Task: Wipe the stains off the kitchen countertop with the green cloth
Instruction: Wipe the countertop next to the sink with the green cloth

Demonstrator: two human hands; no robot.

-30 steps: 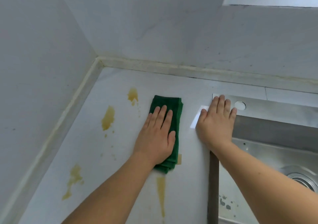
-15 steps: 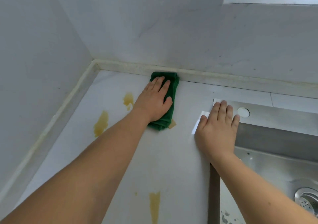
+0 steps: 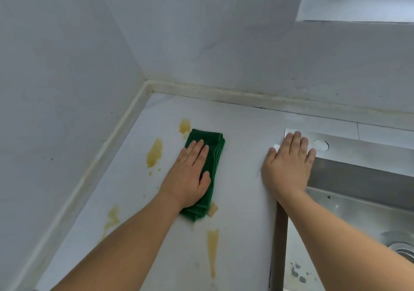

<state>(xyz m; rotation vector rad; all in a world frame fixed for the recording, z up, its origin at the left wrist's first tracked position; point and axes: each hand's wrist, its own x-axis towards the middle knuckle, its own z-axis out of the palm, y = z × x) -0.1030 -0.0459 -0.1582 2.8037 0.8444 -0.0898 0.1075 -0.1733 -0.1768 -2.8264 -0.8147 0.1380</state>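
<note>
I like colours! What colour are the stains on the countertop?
Yellowish-brown stains on the pale countertop, seen in the head view.

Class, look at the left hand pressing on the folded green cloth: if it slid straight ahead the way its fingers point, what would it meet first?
Beyond the folded green cloth, the left hand would cross bare white countertop, apparently free of stains, then first meet the cream sealant strip at the back wall. Exact depth is unclear.

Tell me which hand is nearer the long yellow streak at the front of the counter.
Left. The left hand presses the green cloth just behind the streak; the right hand rests flat at the sink corner, farther right.
</note>
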